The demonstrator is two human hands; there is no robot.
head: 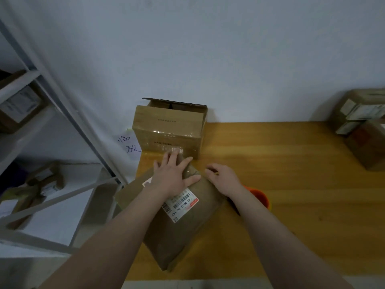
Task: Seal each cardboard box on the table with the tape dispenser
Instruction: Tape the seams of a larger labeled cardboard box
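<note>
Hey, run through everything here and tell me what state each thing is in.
Near box: flaps closed, label on top.
Back box: top flaps open.
Right boxes: stacked, labelled.
Left hand: flat, pressing near box.
Right hand: at near box's edge, grip unclear.
Orange tape dispenser: on table, unheld.

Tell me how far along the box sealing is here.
Done: the near box is closed, flaps down; whether tape already runs across it cannot be told. In hand: the left hand presses flat on its far end, the right hand touches its right edge; the orange tape dispenser lies unheld on the table. Left: the back box has its top flap open.
</note>
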